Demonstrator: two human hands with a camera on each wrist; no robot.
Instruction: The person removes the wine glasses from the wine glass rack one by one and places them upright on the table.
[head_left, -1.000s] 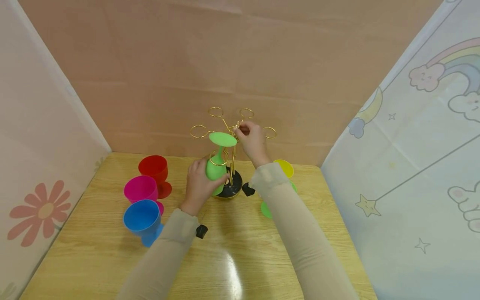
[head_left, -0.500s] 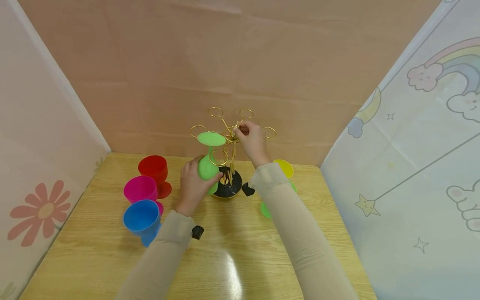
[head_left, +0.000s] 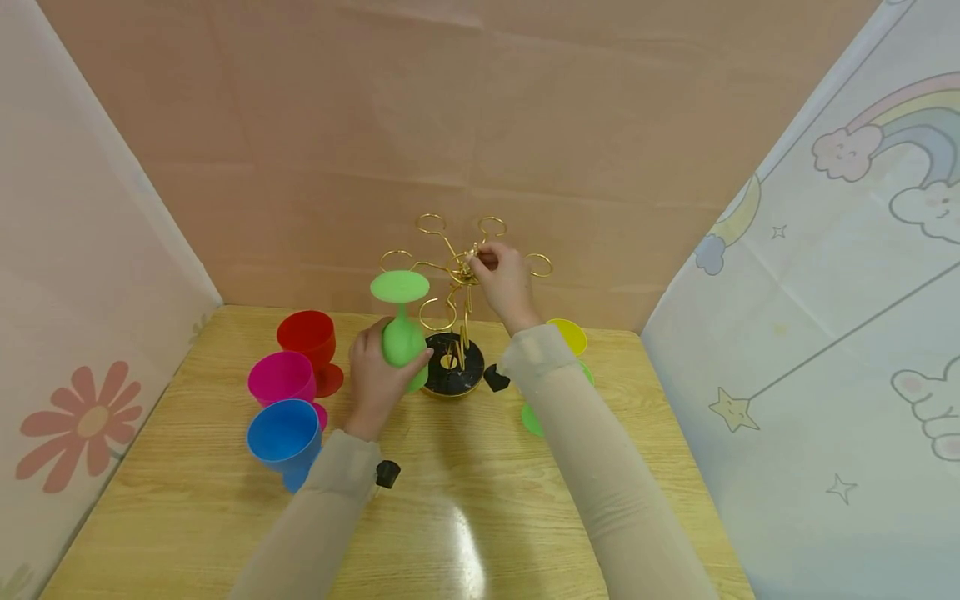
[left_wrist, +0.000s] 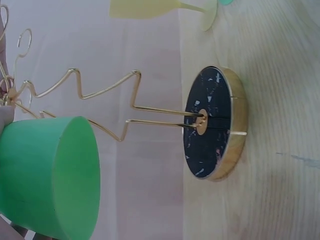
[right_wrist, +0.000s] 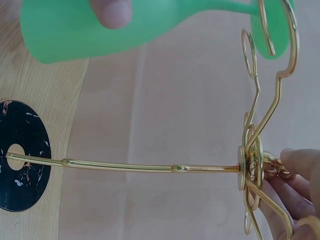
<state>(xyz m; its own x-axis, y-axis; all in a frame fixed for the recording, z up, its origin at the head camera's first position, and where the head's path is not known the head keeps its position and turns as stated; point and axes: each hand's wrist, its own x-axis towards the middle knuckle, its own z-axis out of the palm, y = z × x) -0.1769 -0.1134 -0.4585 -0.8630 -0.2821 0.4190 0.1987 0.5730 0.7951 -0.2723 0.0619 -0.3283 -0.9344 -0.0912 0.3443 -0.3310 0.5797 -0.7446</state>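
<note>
My left hand (head_left: 375, 375) grips a light green plastic goblet (head_left: 402, 342) by its bowl, upside down, its flat foot upward. In the left wrist view the wide mouth of the green goblet (left_wrist: 75, 180) faces down toward the table. Just right of it in the head view is an open ring (head_left: 438, 314) of a gold wire glass rack (right_wrist: 207, 169). The thumb and fingers of my right hand (head_left: 506, 283) pinch the small gold knob (right_wrist: 275, 165) on top of the rack. The rack's round black base (head_left: 453, 379) stands on the table.
Red (head_left: 307, 337), magenta (head_left: 281, 379) and blue (head_left: 283, 435) goblets stand upright at the left. A yellow goblet (head_left: 570, 335) and another green goblet (head_left: 531, 419) are partly hidden behind my right forearm. A backdrop wall (head_left: 300, 167) rises behind the rack.
My left hand has moved left with the green goblet, away from the rack's front ring, which overlapped it earlier. My right hand stays on the knob.
</note>
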